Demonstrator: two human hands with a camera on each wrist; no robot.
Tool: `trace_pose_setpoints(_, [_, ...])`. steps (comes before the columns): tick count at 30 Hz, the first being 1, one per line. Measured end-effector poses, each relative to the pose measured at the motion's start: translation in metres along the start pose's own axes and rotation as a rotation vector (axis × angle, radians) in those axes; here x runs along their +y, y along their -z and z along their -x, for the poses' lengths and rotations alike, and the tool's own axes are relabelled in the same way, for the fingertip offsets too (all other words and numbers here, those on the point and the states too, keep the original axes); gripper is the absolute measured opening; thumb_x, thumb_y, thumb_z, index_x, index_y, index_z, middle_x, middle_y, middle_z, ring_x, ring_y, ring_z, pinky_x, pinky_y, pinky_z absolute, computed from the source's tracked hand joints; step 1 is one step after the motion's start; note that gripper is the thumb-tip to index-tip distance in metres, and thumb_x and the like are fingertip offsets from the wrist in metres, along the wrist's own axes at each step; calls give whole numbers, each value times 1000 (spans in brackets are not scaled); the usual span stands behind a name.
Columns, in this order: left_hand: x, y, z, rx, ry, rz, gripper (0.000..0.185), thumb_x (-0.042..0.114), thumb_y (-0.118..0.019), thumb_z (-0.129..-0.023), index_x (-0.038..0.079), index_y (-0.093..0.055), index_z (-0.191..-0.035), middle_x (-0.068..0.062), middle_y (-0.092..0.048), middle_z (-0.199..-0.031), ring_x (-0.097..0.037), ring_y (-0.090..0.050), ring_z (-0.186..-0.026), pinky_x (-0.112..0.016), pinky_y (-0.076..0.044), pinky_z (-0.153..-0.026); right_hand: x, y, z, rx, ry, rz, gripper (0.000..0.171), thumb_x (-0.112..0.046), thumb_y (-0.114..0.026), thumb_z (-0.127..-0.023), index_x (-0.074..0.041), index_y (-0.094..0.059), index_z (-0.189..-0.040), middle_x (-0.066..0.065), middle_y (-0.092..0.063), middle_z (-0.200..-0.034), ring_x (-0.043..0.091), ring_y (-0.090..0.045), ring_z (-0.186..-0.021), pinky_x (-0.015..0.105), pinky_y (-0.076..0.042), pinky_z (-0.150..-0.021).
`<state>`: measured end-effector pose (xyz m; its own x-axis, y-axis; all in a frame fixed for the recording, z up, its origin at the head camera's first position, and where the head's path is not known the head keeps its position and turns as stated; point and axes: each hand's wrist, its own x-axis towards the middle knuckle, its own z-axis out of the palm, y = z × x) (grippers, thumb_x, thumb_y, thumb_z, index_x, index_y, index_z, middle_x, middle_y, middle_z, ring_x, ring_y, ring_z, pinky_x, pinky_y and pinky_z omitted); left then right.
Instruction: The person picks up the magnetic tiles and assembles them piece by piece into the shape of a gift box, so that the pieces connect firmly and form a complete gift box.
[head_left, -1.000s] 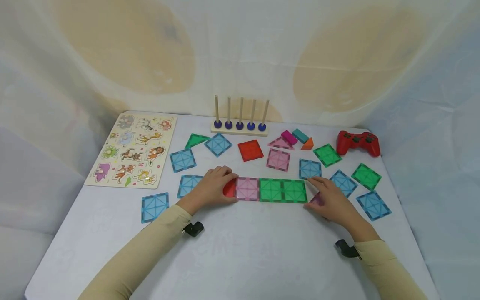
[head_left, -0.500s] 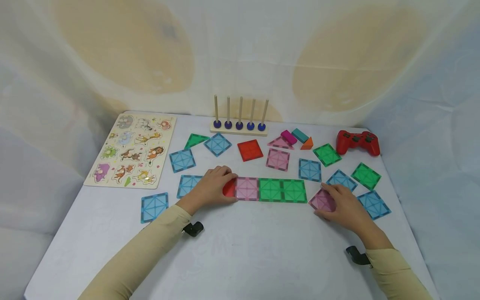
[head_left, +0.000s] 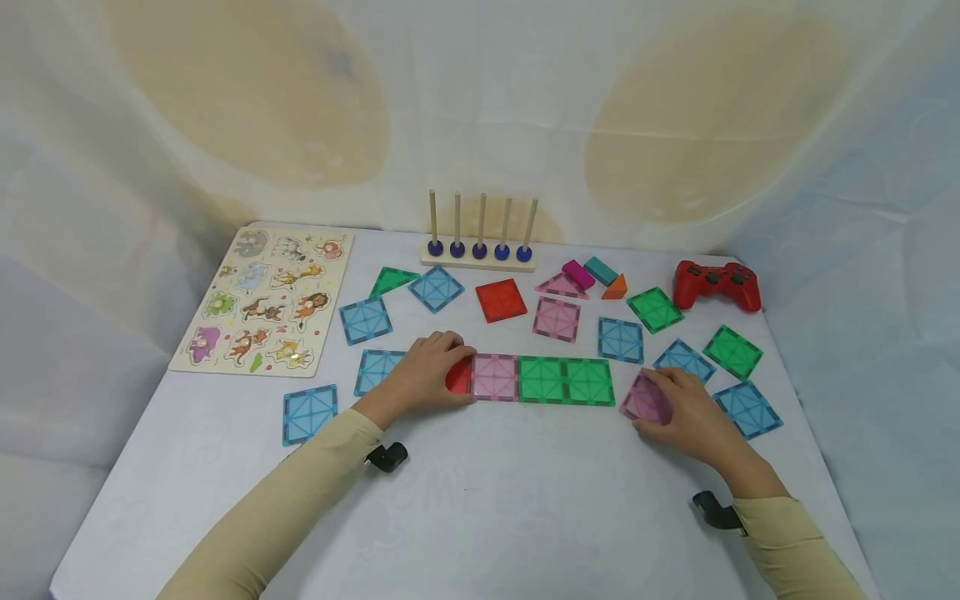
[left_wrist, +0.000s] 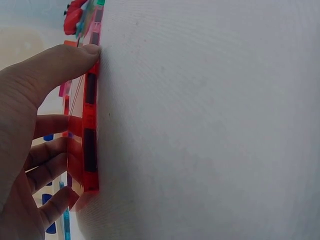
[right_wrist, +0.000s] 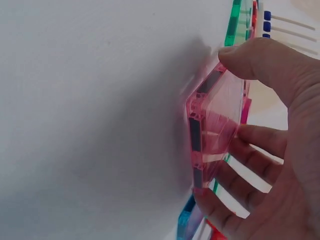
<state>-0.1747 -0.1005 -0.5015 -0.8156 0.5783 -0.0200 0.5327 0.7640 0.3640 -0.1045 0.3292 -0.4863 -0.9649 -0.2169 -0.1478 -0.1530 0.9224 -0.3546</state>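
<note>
Right hand (head_left: 686, 414) is gripping a pink tile (head_left: 647, 400) w/ thumb on the near edge and fingers curled over the far side, head view. That tile is sitting rotated, diamond-wise, just beside the right end of the tile row (head_left: 542, 380) but apart from it; a small gap is showing btwn its left corner and the last green tile (head_left: 589, 381). Row's long axis is running left-right across the worktop (head_left: 480, 517), so the open end is lying directly left of the right hand. Left hand (head_left: 423, 375) is resting curled on the red tile (head_left: 458, 377) at the row's other end, beside the pink one (head_left: 493, 377). Loose blue, green, pink tiles, a peg rack (head_left: 480, 248), animal puzzle (head_left: 266, 296) and red controller (head_left: 716, 285) are lying farther back.

Left wrist view: left hand (left_wrist: 30, 150) is pinching the red tile (left_wrist: 87, 145) by its edges, thumb at one end, fingers behind; tile is lying flat on the cloth.

Right wrist view: right hand (right_wrist: 270, 145) is holding the pink tile (right_wrist: 212, 127), lifted at an angle w/ one corner toward the cloth. Right hand is clearly the nearer one to the row's free end.
</note>
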Motion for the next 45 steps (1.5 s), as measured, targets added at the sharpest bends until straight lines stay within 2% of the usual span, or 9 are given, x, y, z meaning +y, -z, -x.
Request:
trace_pose_setpoints(10, [0,0,0,-5,7,4,73,52,-82,-80,19,-59,-141,-4,-53,-133,-20,-47,-123,-40,-46,-101,-19,4,-3,-19,125,-46,86,-35,-88,-79,-11,-47,-151,19,-44,-145,43,-41,-131,61,-55,-89])
trace_pose_setpoints(16, [0,-1,0,-3,9,5,73,51,-82,-79,19,-58,-141,-4,-53,-133,-20,-47,-122,-41,-46,-101,-36,-2,-4,-37,205,-34,83,-33,-88,-78,-12,-51,-150,15,-48,-145,39,-44,-134,58,-53,-95])
trace_pose_setpoints(19, [0,-1,0,0,7,1,73,51,-82,-79,19,-59,-141,-4,-53,-132,-20,-47,-121,-41,-46,-100,-43,-7,-2,-56,243,-38,83,-34,-89,-77,-14,-52,-149,11,-50,-144,35,-46,-132,53,-56,-93])
trace_pose_setpoints(26, [-1,-2,0,1,7,4,74,51,-82,-79,19,-59,-141,-4,-53,-132,-20,-47,-122,-41,-46,-100,-53,-17,1,-91,342,-5,81,-35,-90,-74,-17,-57,-146,7,-54,-141,31,-50,-129,52,-55,-95])
trace_pose_setpoints(36, [-2,-3,0,-3,11,6,74,52,-81,-80,21,-58,-142,-4,-52,-134,-20,-46,-123,-41,-46,-101,-57,-21,2,-98,355,31,82,-37,-92,-72,-25,-57,-146,3,-55,-140,29,-49,-131,54,-52,-98])
trace_pose_setpoints(39, [-3,-3,0,-2,10,8,74,52,-81,-80,20,-58,-142,-4,-52,-134,-20,-46,-123,-41,-46,-101,-56,-22,1,-87,354,31,83,-38,-92,-72,-23,-57,-146,4,-54,-142,31,-47,-133,56,-51,-100])
trace_pose_setpoints(45, [-3,-4,1,9,-1,15,74,52,-82,-80,20,-58,-142,-4,-53,-134,-20,-46,-123,-41,-46,-100,-51,-25,-2,-92,335,46,94,-46,-89,-74,-15,-49,-152,8,-39,-159,36,-30,-148,60,-42,-108])
